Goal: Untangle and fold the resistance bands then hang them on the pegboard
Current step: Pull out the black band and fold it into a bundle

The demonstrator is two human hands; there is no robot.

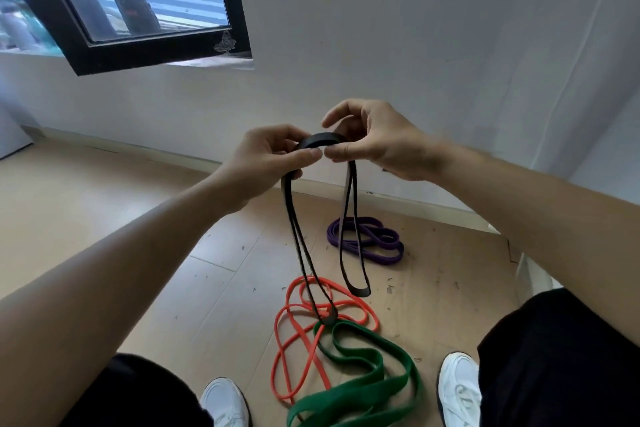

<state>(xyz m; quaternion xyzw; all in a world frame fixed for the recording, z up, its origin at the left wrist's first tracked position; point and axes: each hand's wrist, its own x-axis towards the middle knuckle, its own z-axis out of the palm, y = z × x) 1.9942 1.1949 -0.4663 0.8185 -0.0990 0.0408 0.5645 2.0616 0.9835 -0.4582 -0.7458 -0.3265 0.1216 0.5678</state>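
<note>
Left hand (273,156) and right hand (377,146) are pinching the black band (318,141) mid-frame; its uneven dangling loops are probably needing levelling first.

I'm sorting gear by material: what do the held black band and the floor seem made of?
The thin black loop band looks like matte rubber or latex: it hangs limp and curls tightly. The pale plank floor looks like low-sheen wood or laminate, given its seams.

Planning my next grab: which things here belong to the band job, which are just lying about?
Job: black resistance band, held by left hand and right hand; orange band, green band, purple band on the floor.
Not job: window, white shoes.
</note>
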